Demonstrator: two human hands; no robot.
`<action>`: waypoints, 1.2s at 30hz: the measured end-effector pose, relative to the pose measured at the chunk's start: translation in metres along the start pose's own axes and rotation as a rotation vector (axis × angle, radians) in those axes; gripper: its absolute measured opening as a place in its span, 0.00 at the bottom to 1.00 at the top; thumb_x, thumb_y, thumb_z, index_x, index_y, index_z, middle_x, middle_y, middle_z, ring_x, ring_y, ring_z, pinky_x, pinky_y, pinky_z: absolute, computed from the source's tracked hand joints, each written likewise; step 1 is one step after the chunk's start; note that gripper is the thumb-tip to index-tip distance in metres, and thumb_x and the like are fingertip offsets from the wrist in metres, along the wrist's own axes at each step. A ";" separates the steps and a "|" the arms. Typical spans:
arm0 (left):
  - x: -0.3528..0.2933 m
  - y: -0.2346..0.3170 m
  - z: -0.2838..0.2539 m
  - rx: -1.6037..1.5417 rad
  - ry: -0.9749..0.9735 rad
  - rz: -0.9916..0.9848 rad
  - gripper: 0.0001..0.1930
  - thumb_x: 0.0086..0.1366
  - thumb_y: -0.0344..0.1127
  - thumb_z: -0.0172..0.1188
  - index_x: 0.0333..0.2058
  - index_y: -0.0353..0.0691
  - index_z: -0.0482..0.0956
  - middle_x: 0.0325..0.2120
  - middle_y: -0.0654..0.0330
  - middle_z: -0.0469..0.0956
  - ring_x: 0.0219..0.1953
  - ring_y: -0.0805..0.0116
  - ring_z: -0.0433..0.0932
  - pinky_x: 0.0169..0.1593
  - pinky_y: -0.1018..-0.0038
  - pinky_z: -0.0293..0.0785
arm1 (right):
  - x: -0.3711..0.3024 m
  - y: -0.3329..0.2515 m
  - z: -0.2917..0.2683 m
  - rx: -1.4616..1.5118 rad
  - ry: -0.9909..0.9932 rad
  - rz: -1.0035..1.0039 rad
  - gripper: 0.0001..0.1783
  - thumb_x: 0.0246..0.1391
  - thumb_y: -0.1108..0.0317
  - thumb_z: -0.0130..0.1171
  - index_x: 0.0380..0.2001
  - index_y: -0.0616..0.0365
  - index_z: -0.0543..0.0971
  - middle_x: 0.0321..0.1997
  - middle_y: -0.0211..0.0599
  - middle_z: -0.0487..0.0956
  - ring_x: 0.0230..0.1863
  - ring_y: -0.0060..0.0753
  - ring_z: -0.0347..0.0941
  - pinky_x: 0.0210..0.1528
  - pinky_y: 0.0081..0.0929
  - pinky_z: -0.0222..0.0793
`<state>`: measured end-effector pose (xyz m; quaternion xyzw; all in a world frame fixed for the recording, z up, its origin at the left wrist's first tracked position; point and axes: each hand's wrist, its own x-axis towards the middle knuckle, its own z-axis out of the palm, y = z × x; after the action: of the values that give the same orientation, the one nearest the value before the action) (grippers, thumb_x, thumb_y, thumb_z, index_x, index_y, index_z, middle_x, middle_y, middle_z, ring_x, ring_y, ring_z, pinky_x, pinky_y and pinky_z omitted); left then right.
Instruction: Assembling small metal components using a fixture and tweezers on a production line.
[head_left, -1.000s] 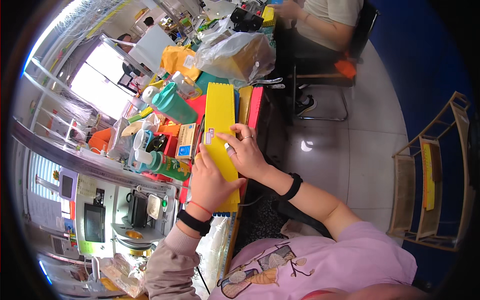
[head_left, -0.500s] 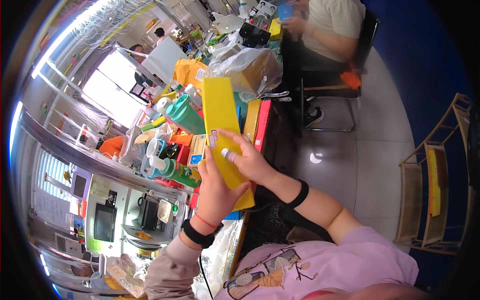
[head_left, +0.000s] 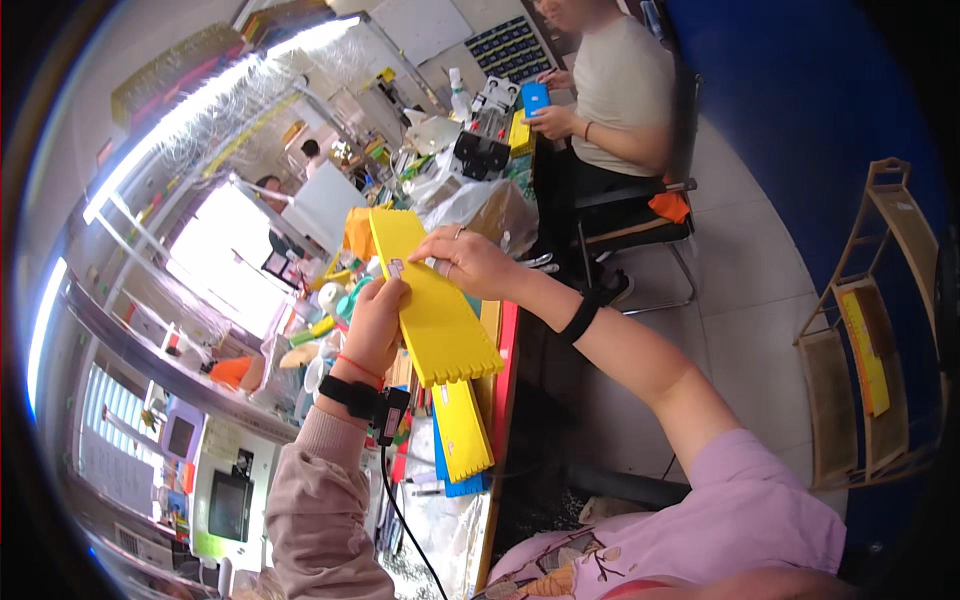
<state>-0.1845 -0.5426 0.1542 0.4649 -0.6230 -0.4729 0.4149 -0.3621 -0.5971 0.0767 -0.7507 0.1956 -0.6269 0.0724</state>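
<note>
A long yellow panel [head_left: 440,330] with a scalloped end is raised above the table, tilted. My left hand [head_left: 375,320] grips its left edge, thumb on the face and fingers behind it. A small outlined sticker [head_left: 396,268] lies on the panel's face. My right hand [head_left: 475,265] is bent over the panel, its fingers close together and their tips at the sticker. Whether anything is between those fingertips is too small to see. Below, on the table, lies another yellow panel [head_left: 463,430] over a blue panel [head_left: 465,487], both with scalloped ends.
Bottles, bags and boxes crowd the table behind my left hand, with a clear plastic bag [head_left: 500,215] farther back. A person [head_left: 625,90] sits at the far right, holding a blue object [head_left: 536,98]. A wooden rack [head_left: 870,340] stands on the right.
The panel has turned and risen off the table side, uncovering the yellow and blue panels below. My left hand moved up the edge; my right fingers drew together at the sticker.
</note>
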 end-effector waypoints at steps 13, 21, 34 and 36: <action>0.028 0.045 0.023 -0.001 -0.095 -0.091 0.10 0.64 0.32 0.50 0.38 0.31 0.75 0.31 0.57 0.79 0.30 0.67 0.81 0.34 0.72 0.77 | 0.016 0.025 -0.015 0.033 0.100 -0.001 0.14 0.52 0.76 0.54 0.42 0.54 0.81 0.42 0.46 0.78 0.49 0.51 0.73 0.54 0.39 0.68; 0.045 0.046 0.002 0.439 -0.235 0.297 0.06 0.63 0.28 0.50 0.36 0.33 0.73 0.29 0.58 0.76 0.29 0.71 0.77 0.33 0.73 0.75 | 0.024 0.025 -0.015 0.056 0.046 0.010 0.14 0.54 0.75 0.54 0.43 0.54 0.80 0.42 0.47 0.78 0.48 0.51 0.74 0.53 0.40 0.69; 0.061 0.058 -0.006 0.293 -0.123 -0.198 0.25 0.44 0.30 0.69 0.42 0.40 0.69 0.32 0.56 0.78 0.35 0.57 0.80 0.39 0.70 0.74 | 0.021 0.035 0.000 0.101 0.070 0.062 0.16 0.54 0.77 0.53 0.46 0.54 0.77 0.43 0.46 0.77 0.48 0.49 0.74 0.51 0.36 0.68; 0.055 0.058 -0.008 0.497 -0.192 0.005 0.25 0.43 0.29 0.68 0.42 0.40 0.69 0.32 0.56 0.78 0.35 0.57 0.80 0.39 0.71 0.74 | 0.020 0.035 0.000 0.104 0.080 0.061 0.15 0.54 0.77 0.53 0.45 0.55 0.78 0.42 0.46 0.77 0.47 0.49 0.74 0.51 0.36 0.68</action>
<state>-0.1997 -0.5909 0.2163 0.5039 -0.7576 -0.3464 0.2283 -0.3668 -0.6372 0.0826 -0.7139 0.1883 -0.6633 0.1225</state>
